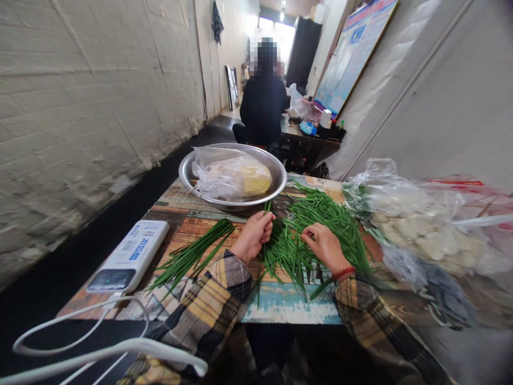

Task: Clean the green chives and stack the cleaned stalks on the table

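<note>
My left hand [254, 234] is closed around a few green chive stalks that stick up past the fingers. My right hand [325, 247] rests on the big loose pile of chives [320, 222] in the middle of the table, its fingers curled and pinching into the stalks. A smaller, tidier bunch of chives [192, 255] lies to the left of my left forearm. Both sleeves are plaid, and a red band is on my right wrist.
A metal basin [276, 171] holding a plastic bag with something yellow stands at the table's far side. A white power bank [130, 255] with a white cable lies at the left. Plastic bags [425, 224] of pale food fill the right. A person in black sits at a far table.
</note>
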Motion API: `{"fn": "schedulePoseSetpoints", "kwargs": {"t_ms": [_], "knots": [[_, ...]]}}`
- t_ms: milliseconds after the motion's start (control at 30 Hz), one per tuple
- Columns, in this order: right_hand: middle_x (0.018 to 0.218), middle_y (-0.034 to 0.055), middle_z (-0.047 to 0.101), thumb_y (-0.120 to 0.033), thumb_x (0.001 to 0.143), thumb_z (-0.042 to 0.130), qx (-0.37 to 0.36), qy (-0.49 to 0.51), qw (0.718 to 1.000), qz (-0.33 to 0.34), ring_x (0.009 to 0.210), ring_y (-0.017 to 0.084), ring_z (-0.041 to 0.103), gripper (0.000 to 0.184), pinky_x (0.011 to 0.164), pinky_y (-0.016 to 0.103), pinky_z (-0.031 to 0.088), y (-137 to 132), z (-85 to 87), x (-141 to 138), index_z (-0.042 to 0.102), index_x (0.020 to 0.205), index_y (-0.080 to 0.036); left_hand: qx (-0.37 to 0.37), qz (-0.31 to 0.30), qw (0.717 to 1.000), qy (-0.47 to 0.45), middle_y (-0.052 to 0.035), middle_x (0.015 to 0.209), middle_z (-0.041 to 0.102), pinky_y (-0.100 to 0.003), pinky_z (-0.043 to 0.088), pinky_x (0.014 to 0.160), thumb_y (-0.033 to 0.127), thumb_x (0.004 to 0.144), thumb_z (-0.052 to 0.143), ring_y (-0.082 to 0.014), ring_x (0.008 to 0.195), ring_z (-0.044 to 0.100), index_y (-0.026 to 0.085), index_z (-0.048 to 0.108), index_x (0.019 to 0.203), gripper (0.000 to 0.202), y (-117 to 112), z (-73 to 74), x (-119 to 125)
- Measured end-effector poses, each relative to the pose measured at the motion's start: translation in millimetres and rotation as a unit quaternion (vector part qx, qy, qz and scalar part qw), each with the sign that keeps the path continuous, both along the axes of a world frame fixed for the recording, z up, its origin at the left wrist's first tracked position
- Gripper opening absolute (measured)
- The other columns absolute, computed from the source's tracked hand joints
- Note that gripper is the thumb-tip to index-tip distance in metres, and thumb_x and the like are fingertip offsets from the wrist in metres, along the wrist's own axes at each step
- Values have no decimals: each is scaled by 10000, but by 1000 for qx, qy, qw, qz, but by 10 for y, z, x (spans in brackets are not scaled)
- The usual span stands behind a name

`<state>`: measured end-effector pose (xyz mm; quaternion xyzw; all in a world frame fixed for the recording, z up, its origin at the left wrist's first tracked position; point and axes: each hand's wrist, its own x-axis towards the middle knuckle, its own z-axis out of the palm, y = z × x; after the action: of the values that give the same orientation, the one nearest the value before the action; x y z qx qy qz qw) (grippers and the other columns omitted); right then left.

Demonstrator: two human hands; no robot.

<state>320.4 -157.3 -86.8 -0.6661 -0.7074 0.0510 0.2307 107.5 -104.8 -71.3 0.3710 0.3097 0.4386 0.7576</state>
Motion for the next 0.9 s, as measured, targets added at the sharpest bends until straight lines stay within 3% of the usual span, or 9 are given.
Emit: {"fn": "schedulePoseSetpoints", "kwargs": {"t_ms": [100,267,400,467,567,633,733,833,900], "knots": [[707,35,652,-357,778,578,-56,158,986,-28,653,163,573,204,617,275,404,17,128,71,669,730,-182,3,-8,1000,-1,96,502,290,-162,95,356,329,764,613,-21,368,189,159,510,764,198,6,-17,3],[644,0,632,-435,661,691,-134,412,900,-52,522,104,481,298,479,228,308,-57,403,129,668,796,-170,1,-17,1000,-2,95,504,275,-163,101,353,332,773,605,-22,371,189,151,537,786,194,17,-33,2],[664,-10,632,-404,636,734,-173,506,845,-24,504,81,452,305,444,210,260,-136,501,38,651,836,-190,9,-23,1000,-9,94,508,274,-164,106,351,338,770,612,-22,372,193,142,560,802,206,15,-36,3],[677,-4,636,-400,641,734,-184,517,836,-12,518,81,466,306,447,204,273,-157,508,-13,643,841,-186,9,-24,1000,-6,93,507,275,-163,107,350,342,770,614,-22,370,197,141,564,801,210,11,-29,2],[665,-7,635,-420,657,715,-179,484,857,-16,501,80,457,317,441,203,274,-171,489,-27,631,849,-181,1,-20,1000,-2,94,504,279,-164,100,350,343,773,613,-20,362,191,146,556,795,207,6,-13,1],[650,-11,637,-428,682,685,-169,422,891,-12,501,88,465,297,453,209,291,-181,465,14,634,836,-180,-3,-14,1000,-3,97,499,274,-165,95,349,343,775,612,-20,356,184,150,549,790,204,5,-5,1],[654,3,659,-407,733,627,-187,271,943,52,569,124,532,239,526,235,360,-197,419,107,671,741,-173,-2,-12,1000,-8,99,495,267,-165,94,348,341,780,606,-21,355,179,153,544,789,198,7,-2,1],[733,18,700,-393,780,568,-194,158,962,110,672,169,597,257,613,265,411,-175,356,146,712,737,-185,4,-16,1000,-12,98,498,262,-166,95,349,334,785,598,-22,356,180,152,548,797,189,9,-7,1],[794,26,716,-394,810,527,-166,132,972,98,715,183,619,279,635,270,424,-126,301,108,722,815,-196,5,-18,1000,-12,98,499,260,-166,95,349,332,784,598,-22,355,182,151,549,799,188,10,-9,1]]}}
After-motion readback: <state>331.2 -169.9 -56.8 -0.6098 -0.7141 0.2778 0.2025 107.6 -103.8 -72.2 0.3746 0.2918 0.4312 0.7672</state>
